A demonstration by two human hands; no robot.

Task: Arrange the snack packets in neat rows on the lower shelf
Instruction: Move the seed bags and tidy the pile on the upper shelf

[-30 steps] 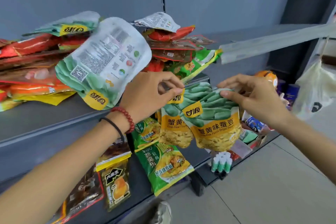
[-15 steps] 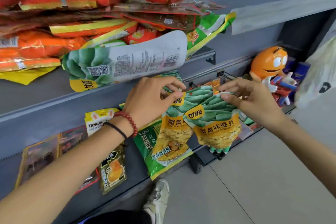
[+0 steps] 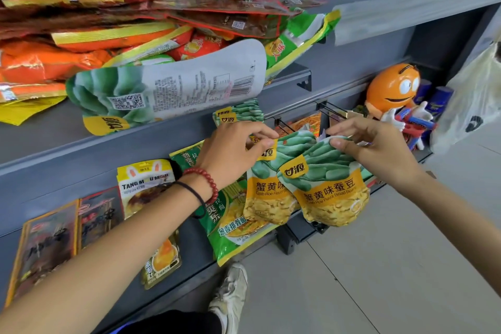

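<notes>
While one shoe stands at the foot of the rack, both forearms reach forward over the lower shelf. On the left hand, the fingers pinch the top edge of the left bean packet. On the right hand, the fingers pinch the top seam of the right bean packet, which overlaps the front of its twin. Both packets hang upright, labels outward, above the right end of the lower shelf, partly over a green noodle packet lying flat there. Further left lie a yellow-topped packet and some dark packets, side by side. The step in hand appears to be setting the pair into a row. It would go best by lowering the heavy bottoms first, drawing the two apart until their edges meet without overlap, and squaring them to their neighbours. These soft pouches are likely to slump if let go early. Beyond, the upper shelf carries a loose heap. A white-backed packet juts over that shelf's front edge, just above the left hand, and could be knocked. Farthest right stands an orange figure.
</notes>
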